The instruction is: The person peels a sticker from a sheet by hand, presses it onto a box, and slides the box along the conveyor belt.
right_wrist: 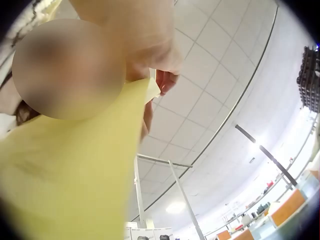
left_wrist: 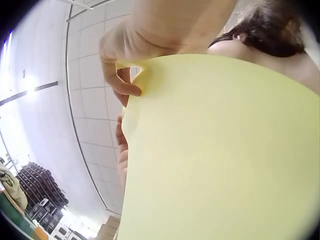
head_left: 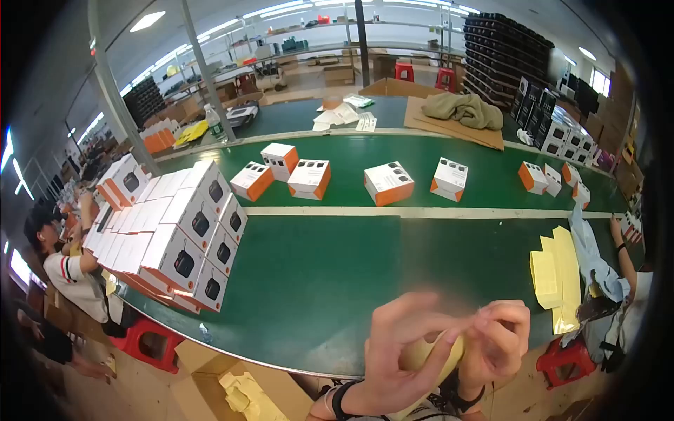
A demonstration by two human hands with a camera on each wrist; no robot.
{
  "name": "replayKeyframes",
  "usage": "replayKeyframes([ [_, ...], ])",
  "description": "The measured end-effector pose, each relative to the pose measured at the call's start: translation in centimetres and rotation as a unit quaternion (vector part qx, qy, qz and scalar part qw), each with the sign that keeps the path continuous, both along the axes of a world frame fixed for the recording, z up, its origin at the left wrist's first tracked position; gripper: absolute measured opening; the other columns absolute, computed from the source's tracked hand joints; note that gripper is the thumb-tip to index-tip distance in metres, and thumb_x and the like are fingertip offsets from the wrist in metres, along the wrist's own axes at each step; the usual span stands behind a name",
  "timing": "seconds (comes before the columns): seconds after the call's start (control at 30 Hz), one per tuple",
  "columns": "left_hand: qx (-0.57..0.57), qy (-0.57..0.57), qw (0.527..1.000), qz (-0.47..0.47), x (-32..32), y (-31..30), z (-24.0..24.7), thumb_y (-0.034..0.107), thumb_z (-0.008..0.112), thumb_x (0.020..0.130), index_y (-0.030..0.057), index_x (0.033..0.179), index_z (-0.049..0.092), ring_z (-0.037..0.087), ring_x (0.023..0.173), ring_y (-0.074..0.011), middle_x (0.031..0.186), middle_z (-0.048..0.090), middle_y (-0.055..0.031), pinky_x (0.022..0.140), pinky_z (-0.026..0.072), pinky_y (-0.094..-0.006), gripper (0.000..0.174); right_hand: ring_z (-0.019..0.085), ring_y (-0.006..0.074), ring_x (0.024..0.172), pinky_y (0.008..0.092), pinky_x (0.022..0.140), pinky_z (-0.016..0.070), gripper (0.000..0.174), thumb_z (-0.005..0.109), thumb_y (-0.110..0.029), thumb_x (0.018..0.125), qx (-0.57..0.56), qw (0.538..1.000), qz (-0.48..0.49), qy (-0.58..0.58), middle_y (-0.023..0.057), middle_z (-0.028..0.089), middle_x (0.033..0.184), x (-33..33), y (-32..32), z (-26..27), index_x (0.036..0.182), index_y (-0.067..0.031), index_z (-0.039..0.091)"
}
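Observation:
A yellow sheet (left_wrist: 215, 150) is held up close to the person's body and fills much of both wrist views. My left hand (head_left: 397, 330) pinches its edge between thumb and fingers, and the sheet bends near that grip in the left wrist view. My right hand (head_left: 497, 344) meets the left at the fingertips in the head view. In the right wrist view its fingers (right_wrist: 167, 82) pinch a corner of the sheet, where a small pale flap sticks out. Both hands are above the near edge of the green table (head_left: 316, 281).
White-and-orange boxes (head_left: 175, 256) are stacked at the left; several more (head_left: 309, 177) lie along the green belt behind. Yellow sheets (head_left: 554, 274) and a grey plastic bag (head_left: 593, 252) lie at the right. A carton (head_left: 203, 386) stands below the table edge. Other people sit at both sides.

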State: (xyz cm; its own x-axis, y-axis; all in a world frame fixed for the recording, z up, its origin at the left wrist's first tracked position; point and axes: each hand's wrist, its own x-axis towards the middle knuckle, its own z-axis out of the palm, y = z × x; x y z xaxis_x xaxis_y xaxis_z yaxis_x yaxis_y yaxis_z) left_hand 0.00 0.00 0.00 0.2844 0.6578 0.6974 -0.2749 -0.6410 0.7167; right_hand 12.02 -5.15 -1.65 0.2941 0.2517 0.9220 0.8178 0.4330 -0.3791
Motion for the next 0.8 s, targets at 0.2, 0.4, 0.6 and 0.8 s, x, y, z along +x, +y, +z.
replayKeyframes([
  [0.2, -0.059, -0.037, 0.997, 0.014, 0.6, -0.5, 0.4, -0.007, 0.068, 0.085, 0.0008, 0.112, 0.066, 0.065, 0.079, -0.0154, 0.112, 0.061, -0.0123, 0.069, 0.0521, -0.0256, 0.028, 0.056, 0.0206, 0.074, 0.0284, 0.058, 0.0444, 0.019, 0.078, -0.001, 0.072, 0.034, 0.999, -0.010, -0.019, 0.0073, 0.061, 0.088, 0.8, 0.2, -0.1, 0.089, -0.0046, 0.071],
  [0.4, -0.053, -0.011, 0.998, 0.009, 0.2, 0.3, -0.8, -0.005, 0.069, 0.085, 0.0012, 0.109, 0.068, 0.068, 0.087, -0.0190, 0.122, 0.052, -0.0132, 0.071, 0.0540, -0.0272, 0.025, 0.055, 0.0214, 0.073, 0.0309, 0.057, 0.0415, 0.013, 0.076, -0.004, 0.075, 0.044, 0.998, -0.029, -0.047, 0.0063, 0.059, 0.084, 0.3, 1.0, -0.3, 0.086, -0.0034, 0.070],
  [0.6, -0.061, 0.023, 0.998, -0.006, -0.1, 1.2, 0.3, -0.011, 0.061, 0.087, -0.0072, 0.096, 0.072, 0.067, 0.089, -0.0164, 0.128, 0.036, -0.0095, 0.080, 0.0582, -0.0263, 0.015, 0.049, 0.0209, 0.072, 0.0339, 0.060, 0.0414, 0.013, 0.075, -0.014, 0.081, 0.056, 0.998, -0.002, -0.002, 0.0044, 0.053, 0.079, 0.2, 1.6, -0.6, 0.081, -0.0051, 0.066],
  [0.8, -0.065, 0.034, 0.997, 0.020, 0.0, 2.2, -0.7, -0.009, 0.061, 0.087, -0.0055, 0.092, 0.074, 0.065, 0.088, -0.0136, 0.127, 0.034, -0.0074, 0.078, 0.0569, -0.0254, 0.014, 0.045, 0.0199, 0.077, 0.0378, 0.068, 0.0441, 0.018, 0.077, -0.023, 0.080, 0.019, 1.000, 0.002, 0.004, 0.0038, 0.045, 0.082, 0.2, 1.0, -1.0, 0.080, -0.0085, 0.066],
])
